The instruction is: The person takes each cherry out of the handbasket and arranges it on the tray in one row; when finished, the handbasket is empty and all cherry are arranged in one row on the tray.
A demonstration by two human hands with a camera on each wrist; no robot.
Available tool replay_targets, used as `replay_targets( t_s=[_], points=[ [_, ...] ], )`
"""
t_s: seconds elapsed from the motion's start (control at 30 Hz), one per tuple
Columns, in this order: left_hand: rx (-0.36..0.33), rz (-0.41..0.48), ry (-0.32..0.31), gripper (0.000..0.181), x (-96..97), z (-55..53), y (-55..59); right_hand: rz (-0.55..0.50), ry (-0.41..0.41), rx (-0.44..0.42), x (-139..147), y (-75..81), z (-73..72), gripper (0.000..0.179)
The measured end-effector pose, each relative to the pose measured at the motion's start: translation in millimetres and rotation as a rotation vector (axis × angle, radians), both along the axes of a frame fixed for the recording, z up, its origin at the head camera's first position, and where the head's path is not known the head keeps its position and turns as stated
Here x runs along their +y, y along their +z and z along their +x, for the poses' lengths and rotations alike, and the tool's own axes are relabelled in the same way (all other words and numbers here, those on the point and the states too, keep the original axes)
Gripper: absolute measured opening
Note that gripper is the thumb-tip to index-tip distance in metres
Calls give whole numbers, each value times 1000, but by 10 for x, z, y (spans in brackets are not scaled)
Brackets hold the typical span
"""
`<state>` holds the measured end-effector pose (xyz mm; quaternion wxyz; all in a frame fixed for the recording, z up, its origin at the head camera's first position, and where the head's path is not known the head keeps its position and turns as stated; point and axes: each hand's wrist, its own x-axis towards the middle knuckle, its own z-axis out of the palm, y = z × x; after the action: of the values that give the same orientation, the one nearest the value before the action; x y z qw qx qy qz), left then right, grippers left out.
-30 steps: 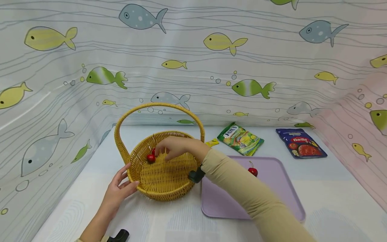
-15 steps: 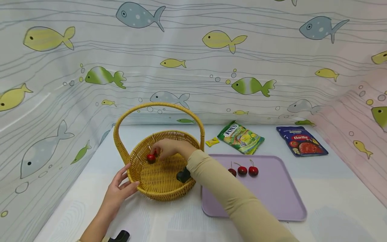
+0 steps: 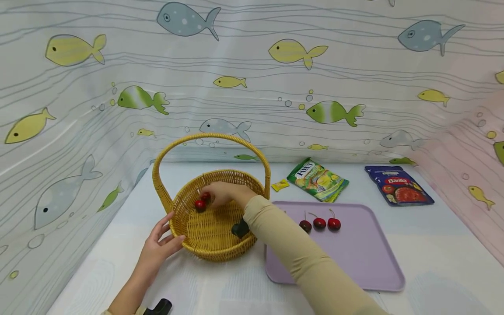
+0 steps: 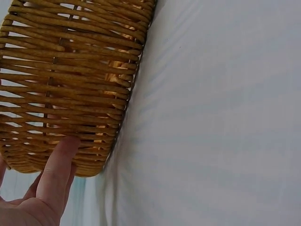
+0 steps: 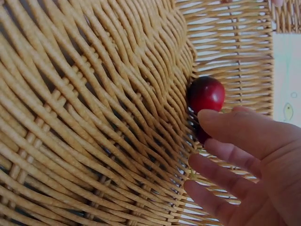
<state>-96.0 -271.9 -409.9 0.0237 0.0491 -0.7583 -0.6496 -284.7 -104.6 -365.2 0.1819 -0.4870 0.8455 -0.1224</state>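
Observation:
A wicker basket [image 3: 220,253] with a tall arched handle stands left of centre. My left hand [image 3: 155,247] rests against its left outer side. In the left wrist view a straight finger [image 4: 57,172] touches the weave. Inside the basket my right hand [image 3: 225,193] reaches toward the far left wall. Two red cherries lie there: the nearer cherry [image 3: 200,205] is untouched by the fingers. The farther cherry [image 5: 203,135], mostly hidden, sits between my right thumb and index finger, which appear to pinch it. The right wrist view shows the other fingers loosely bent.
Right of the basket, a lilac tray [image 3: 354,262] carries several cherries [image 3: 319,224] in a row, partly covered by my right sleeve [image 3: 299,249]. Behind it lie a small yellow wrapped candy [image 3: 280,185], a green Fox's bag [image 3: 318,180] and a blue Barilla pouch [image 3: 399,186].
My right hand has moved left and down onto the farther cherry, and the forearm has shifted left, uncovering more cherries on the tray. My left hand stays at the basket.

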Motion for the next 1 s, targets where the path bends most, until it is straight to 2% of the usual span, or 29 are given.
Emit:
replay_targets(
  t_s=[0.27, 0.5, 0.6, 0.77, 0.87, 1.0],
  points=[
    [-1, -14, 2, 76, 8, -2, 4, 45, 7, -68, -9, -12, 48, 43],
    [-6, -17, 7, 76, 10, -12, 2, 57, 71, -144, -13, 13, 86, 35],
    [-2, -14, 1, 75, 16, -18, 8, 72, 93, -126, -11, 13, 106, 32],
    [1, -23, -2, 76, 22, -24, 15, 68, 77, -111, 5, 35, 124, 28],
    [-1, -26, 3, 75, 19, -25, 15, 46, 65, -91, 23, 94, 135, 27],
    [-8, -21, 10, 76, 12, -13, 12, -2, 97, -36, 60, 202, 154, 25]
  ],
)
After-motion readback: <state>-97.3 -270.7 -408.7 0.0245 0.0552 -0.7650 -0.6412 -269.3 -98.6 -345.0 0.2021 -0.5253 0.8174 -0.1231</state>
